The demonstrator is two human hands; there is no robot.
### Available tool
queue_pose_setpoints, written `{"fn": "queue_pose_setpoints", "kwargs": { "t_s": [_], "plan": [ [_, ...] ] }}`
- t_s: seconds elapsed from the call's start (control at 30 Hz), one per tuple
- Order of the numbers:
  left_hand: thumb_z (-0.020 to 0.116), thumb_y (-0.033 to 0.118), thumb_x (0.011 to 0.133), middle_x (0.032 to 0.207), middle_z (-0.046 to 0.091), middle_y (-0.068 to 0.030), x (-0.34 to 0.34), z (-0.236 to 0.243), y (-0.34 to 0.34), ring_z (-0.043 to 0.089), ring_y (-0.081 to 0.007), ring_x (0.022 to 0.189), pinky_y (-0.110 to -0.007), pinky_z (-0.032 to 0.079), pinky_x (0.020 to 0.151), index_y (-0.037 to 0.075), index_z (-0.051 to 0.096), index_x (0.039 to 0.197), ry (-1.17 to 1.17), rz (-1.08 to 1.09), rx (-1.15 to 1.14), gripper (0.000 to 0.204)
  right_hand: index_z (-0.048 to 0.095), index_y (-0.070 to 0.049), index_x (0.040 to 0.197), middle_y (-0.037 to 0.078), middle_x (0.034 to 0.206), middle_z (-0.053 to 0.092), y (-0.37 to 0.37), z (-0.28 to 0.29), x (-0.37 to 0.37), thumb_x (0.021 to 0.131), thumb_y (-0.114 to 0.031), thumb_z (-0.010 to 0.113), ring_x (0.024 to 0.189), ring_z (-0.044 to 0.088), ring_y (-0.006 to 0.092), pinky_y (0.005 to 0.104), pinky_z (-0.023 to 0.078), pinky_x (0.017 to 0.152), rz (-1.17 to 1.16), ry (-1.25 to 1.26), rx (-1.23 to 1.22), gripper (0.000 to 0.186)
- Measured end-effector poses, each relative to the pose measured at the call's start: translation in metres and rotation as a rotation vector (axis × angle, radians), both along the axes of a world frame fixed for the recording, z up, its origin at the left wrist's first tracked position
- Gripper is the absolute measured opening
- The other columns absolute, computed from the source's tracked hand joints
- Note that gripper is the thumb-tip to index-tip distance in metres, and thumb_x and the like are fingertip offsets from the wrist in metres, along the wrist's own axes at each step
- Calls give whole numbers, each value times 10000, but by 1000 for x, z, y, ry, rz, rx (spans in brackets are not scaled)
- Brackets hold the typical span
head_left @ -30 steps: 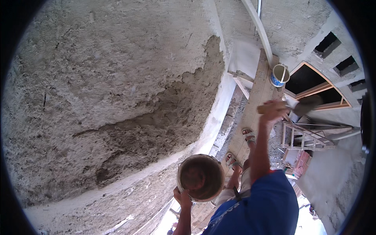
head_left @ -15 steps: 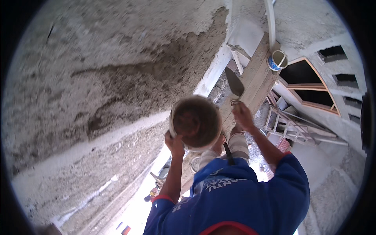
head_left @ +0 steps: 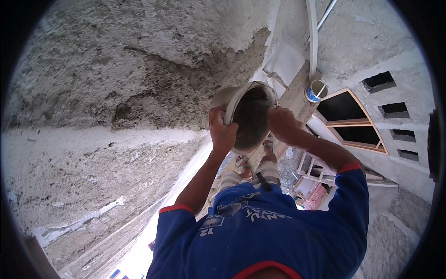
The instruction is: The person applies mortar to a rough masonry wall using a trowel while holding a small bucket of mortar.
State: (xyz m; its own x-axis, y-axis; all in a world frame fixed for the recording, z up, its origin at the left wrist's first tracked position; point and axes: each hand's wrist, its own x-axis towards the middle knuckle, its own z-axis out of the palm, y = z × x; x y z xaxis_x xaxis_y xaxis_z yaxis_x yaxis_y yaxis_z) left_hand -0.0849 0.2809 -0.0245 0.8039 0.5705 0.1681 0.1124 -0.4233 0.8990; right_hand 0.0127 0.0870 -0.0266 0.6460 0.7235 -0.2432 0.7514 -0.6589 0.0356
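Observation:
My left hand (head_left: 222, 130) is closed on the near left rim of a pale bucket (head_left: 224, 96), which is tilted with its mouth toward the right. Dark grey mortar (head_left: 251, 123) lies inside. At the bucket's right rim my right hand (head_left: 283, 124) is a closed fist around a trowel's handle. The trowel's blade reaches into the bucket and can hardly be made out in the shade. To the left stands a rough wall with a darker patch of damp mortar (head_left: 181, 79).
Under my feet runs a wooden plank (head_left: 297, 90), like a scaffold board. A pale bucket with a blue label (head_left: 317, 90) sits at its far end. On the right are a wood-framed window opening (head_left: 350, 121), several wall holes and a wooden frame (head_left: 313, 168) lower down.
The bucket has risen and tipped to the right. My right hand has moved left to its rim, bringing the trowel from open air into the bucket.

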Motion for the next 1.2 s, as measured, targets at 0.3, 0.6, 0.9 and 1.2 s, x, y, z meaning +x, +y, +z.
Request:
{"fn": "queue_pose_setpoints", "kwargs": {
  "t_s": [0.3, 0.6, 0.9, 1.2],
  "plan": [
    [588, -20, 575, 993, 535, -139, 15, 42, 18, 551, -318, 894, -365, 451, 799, 0, 492, 830, -146, -97, 167, 273, 559, -12, 952, 136, 686, 581, 8, -42, -24, 828, -117, 584, 579, 606, 287, 371, 518, 516, 342, 397, 590, 164],
    [611, 12, 602, 942, 541, -157, 29, 56, 34, 558, -306, 866, -362, 457, 798, -15, 510, 884, -32, -121, -43, 301, 544, -15, 1135, 32, 652, 524, -39, 1, -26, 887, -173, 585, 494, 505, 107, 270, 433, 428, -438, 2050, 670, 297],
    [624, 30, 599, 987, 549, -150, 28, 91, 8, 562, -304, 931, -353, 451, 826, -3, 515, 885, 73, -158, 172, 307, 543, -54, 1039, 32, 645, 519, -92, 64, 27, 914, -238, 574, 460, 527, 119, 276, 454, 373, -604, 1451, 420, 225],
    [606, -22, 594, 996, 545, -125, 40, 87, -1, 570, -269, 975, -337, 446, 855, -6, 479, 858, -86, -272, 81, 294, 556, -66, 1135, 46, 672, 514, -60, 19, 25, 926, -309, 551, 446, 478, 112, 245, 393, 378, -609, 1920, 298, 321]
  ]
}}
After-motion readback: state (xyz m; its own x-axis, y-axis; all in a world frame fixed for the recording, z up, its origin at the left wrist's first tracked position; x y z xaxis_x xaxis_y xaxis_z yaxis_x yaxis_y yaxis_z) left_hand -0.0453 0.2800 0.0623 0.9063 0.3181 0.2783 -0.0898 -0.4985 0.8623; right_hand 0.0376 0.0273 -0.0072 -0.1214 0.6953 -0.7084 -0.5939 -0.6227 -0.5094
